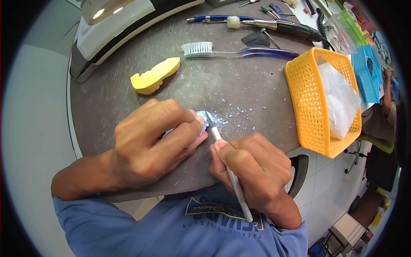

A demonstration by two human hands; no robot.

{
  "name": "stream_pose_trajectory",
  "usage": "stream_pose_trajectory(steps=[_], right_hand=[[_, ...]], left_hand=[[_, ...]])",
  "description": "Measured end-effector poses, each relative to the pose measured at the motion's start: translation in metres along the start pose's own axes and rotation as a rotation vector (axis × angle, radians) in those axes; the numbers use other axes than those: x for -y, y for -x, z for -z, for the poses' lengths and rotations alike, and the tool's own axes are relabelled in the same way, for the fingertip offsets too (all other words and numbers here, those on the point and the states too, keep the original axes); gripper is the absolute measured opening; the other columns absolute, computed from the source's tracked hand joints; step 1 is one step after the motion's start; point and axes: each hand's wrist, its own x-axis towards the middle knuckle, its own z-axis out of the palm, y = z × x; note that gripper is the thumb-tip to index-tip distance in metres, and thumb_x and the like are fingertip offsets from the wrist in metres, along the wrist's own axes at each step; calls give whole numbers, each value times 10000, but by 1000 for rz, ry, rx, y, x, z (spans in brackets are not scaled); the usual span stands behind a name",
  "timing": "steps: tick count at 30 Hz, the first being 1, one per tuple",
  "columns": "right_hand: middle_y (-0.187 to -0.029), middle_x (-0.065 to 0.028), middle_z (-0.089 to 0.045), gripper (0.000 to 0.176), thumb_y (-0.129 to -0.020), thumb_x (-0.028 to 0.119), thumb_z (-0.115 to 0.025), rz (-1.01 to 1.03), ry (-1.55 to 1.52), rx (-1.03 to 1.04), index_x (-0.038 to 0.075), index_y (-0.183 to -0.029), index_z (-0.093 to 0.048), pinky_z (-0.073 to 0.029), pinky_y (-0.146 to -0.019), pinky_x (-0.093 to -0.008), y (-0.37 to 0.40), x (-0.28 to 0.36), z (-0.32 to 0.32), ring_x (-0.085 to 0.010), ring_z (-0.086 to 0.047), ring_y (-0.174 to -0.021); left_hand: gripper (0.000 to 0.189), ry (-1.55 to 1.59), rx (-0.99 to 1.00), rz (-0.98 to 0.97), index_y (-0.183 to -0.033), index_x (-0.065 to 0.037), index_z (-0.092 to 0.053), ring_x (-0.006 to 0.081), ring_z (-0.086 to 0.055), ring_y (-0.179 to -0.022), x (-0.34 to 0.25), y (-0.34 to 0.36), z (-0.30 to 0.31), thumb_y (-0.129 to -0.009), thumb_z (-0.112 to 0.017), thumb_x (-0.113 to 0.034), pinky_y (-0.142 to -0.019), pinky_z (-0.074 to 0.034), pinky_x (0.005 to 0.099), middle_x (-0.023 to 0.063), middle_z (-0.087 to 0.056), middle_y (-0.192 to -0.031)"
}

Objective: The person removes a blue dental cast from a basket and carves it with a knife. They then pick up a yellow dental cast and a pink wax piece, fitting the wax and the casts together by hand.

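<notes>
Two bare hands meet close together over the near part of the worktop (113, 96). Clenched fingers of the left hand (158, 135) grip a small blue piece (204, 116), mostly hidden beneath them. Pinched between thumb and fingers, a slim metal knife (238, 195) slants through the right hand (257, 167), its blade touching the piece's right side. Pale blue crumbs (221, 121) lie scattered just right of the blade. Beyond the left hand rests a yellow arch-shaped cast (156, 76). Farther off, a clear-and-blue brush (239, 52) lies crosswise, bristles to the left, with a dark handpiece (284, 28) behind it. Well to the right stands an orange basket (299, 100) holding white paper (338, 100).
</notes>
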Motion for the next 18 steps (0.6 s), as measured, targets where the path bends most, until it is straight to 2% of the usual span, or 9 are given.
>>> stream_pose_trajectory(steps=[8, 11, 13, 16, 18], right_hand=[[-627, -35, -431, 150, -709, 9, -730, 18, 63, -48, 47, -765, -596, -391, -455, -283, 0, 2, -6, -156, -474, -531], [-630, -47, -499, 155, -715, -16, -744, -9, -18, -62, 37, -789, -618, -416, -459, -300, -1, 2, -2, -177, -512, -517], [-667, -66, -596, 179, -705, -40, -758, -195, -210, -71, 25, -819, -637, -473, -483, -304, -1, 2, 7, -206, -587, -527], [-709, -79, -653, 203, -684, -62, -758, -183, -220, -122, 18, -834, -646, -515, -517, -288, 6, 1, 7, -222, -643, -554], [-718, -78, -658, 207, -675, -64, -756, -164, -204, -111, 16, -828, -641, -532, -539, -279, 6, 1, 7, -218, -668, -590]], left_hand=[[290, -73, -26, -92, -865, 11, -704, 195, -645, -642, 0, 3, -2, -619, -856, 25, -556, -548, 285, 101, -631, -791], [289, -78, -7, -51, -872, 0, -711, 194, -663, -664, -3, 4, 0, -624, -859, 19, -559, -553, 284, 99, -638, -798], [289, -62, -9, -8, -874, -7, -714, 195, -673, -677, -1, 2, 1, -626, -862, 14, -562, -557, 284, 98, -641, -800], [286, -17, 8, 73, -873, -20, -717, 199, -691, -700, -1, 3, 3, -630, -866, 7, -570, -569, 282, 96, -645, -800], [295, -6, 17, 86, -865, -31, -716, 188, -668, -683, 0, 3, 4, -618, -875, -9, -557, -534, 288, 88, -644, -794]])
